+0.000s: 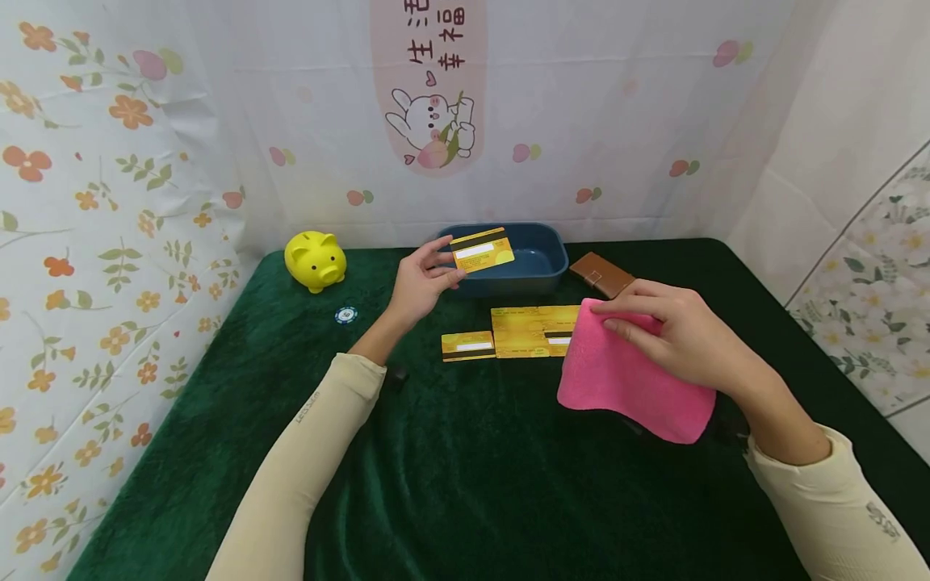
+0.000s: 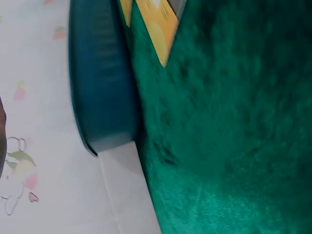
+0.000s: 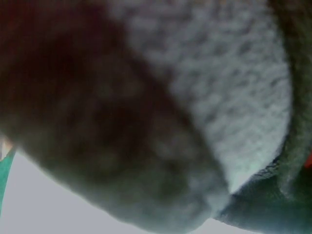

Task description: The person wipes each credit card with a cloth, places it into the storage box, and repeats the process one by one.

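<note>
My left hand pinches a yellow bank card by its left edge, with the dark stripe showing. The card is in front of part of the blue bin. On the right, my right hand grips a pink cloth between thumb and fingers; the cloth hangs down over the right part of a group of yellow cards. Another yellow card lies beside that group at its left. The right wrist view is dark and blurred, with textured cloth up close.
Right of the bin lies a brown wallet, just behind my right hand. A yellow piggy bank and a blue-and-white poker chip are at the left of the green tablecloth. White printed curtains surround the table.
</note>
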A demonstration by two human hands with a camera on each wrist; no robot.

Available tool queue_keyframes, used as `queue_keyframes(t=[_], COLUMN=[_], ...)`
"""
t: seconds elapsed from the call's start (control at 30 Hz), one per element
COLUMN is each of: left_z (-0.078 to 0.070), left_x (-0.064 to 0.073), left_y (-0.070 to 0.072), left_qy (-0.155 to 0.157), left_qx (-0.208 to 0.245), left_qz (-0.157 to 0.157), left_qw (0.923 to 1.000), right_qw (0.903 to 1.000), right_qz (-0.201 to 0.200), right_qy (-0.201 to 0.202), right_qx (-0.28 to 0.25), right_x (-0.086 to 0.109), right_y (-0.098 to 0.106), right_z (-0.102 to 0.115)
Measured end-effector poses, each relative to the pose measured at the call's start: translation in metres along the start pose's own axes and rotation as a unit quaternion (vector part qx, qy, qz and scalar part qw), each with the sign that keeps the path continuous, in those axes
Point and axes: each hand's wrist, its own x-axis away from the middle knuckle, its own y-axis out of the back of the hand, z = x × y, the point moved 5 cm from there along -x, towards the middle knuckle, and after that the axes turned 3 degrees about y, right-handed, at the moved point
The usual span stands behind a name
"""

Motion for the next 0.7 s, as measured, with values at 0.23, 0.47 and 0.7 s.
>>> queue_keyframes(t=[0.23,0.47,0.7], left_z=[0.015,0.027,0.032], left_x=[-0.017,-0.026,-0.031], left_y=[0.007,0.011,0.013], left_qy=[0.035,0.067,0.082], left_qx=[-0.012,-0.031,-0.045], left_qz=[-0.024,-0.038,-0.049], left_qw=[0.9990,0.9965,0.9944], right_qw=[1.0000,0.9999,0.9999], right_qz=[0.002,0.008,0.004], right_qy=[-0.001,-0.013,-0.008], right_qx=[-0.002,-0.005,-0.012], right_x=[0.001,0.003,0.005], right_y=[-0.003,-0.004,-0.001], right_z=[-0.004,-0.009,-0.008])
